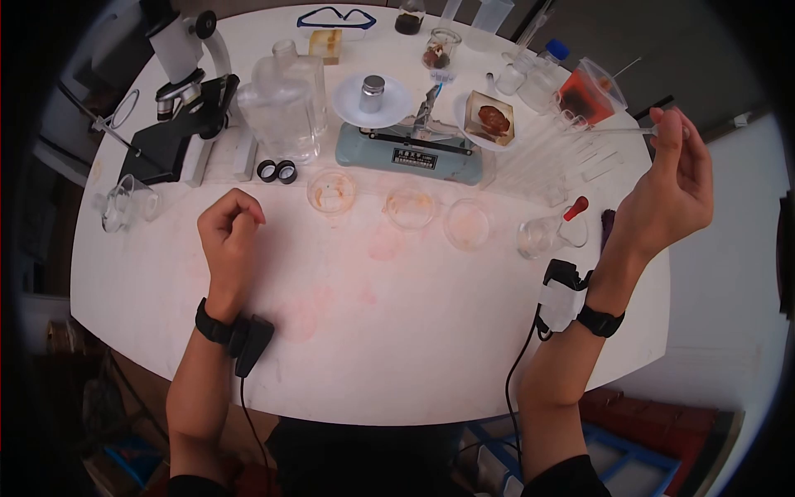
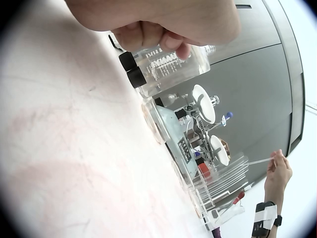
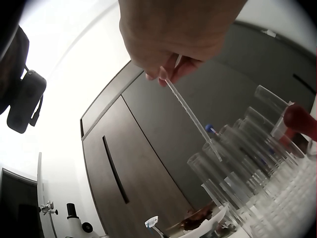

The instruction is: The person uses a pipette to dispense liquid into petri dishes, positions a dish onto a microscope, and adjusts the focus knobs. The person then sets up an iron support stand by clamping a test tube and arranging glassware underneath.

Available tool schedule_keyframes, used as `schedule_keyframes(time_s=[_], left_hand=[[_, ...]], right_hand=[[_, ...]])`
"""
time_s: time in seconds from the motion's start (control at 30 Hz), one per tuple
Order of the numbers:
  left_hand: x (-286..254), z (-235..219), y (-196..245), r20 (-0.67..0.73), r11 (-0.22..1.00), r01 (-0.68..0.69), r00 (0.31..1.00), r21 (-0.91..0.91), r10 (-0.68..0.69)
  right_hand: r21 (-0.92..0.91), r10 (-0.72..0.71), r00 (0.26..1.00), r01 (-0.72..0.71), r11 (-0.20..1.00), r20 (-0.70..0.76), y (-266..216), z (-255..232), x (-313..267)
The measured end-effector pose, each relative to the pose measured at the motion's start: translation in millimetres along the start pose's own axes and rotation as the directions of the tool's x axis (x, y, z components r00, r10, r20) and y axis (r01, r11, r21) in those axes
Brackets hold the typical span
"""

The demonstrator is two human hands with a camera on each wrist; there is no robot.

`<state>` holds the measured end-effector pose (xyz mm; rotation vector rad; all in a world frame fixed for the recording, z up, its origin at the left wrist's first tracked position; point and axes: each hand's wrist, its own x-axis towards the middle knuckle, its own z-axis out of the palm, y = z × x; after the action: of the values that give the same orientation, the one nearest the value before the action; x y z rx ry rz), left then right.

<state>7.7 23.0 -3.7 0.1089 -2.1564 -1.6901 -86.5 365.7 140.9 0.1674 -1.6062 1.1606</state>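
My right hand (image 1: 675, 178) is raised over the table's right side and pinches a thin clear dropper (image 3: 190, 115) between thumb and fingers. In the right wrist view the dropper slants down, its tip overlapping the mouths of the glass test tubes (image 3: 203, 171) in a clear rack. My left hand (image 1: 230, 244) is at the table's left side, fingers loosely curled with nothing in them. Beyond it are a clear bottle (image 1: 277, 116) and two black-rimmed eyepieces (image 1: 286, 171). Nearest below my right hand is a small flask (image 1: 538, 240) with a red-bulbed dropper (image 1: 575, 207).
A balance (image 1: 406, 157) at the back carries a metal weight (image 1: 372, 94) and a block with a brown specimen (image 1: 490, 120). The microscope (image 1: 182, 66) is back left. Several petri dishes (image 1: 333, 192) lie before the balance. A tipped beaker (image 1: 132, 203) lies far left.
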Motion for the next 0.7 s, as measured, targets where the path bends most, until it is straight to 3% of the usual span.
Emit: schedule_keyframes(time_s=[0.37, 0.57, 0.7], left_hand=[[-1, 3, 8, 0.023, 0.998, 0.035, 0.999, -0.057, -0.034], [-1, 2, 7, -0.035, 0.997, 0.068, 0.997, -0.042, -0.069], [0, 3, 3, -0.055, 0.995, 0.081, 0.995, 0.053, -0.078]], right_hand=[[-0.044, -0.010, 1.000, 0.010, 0.999, 0.002, 4, -2, 1], [-0.009, -0.020, 1.000, 0.019, 1.000, -0.011, 0, -1, -2], [-0.027, -0.020, 1.000, 0.020, 0.999, -0.017, 0, -1, -1]])
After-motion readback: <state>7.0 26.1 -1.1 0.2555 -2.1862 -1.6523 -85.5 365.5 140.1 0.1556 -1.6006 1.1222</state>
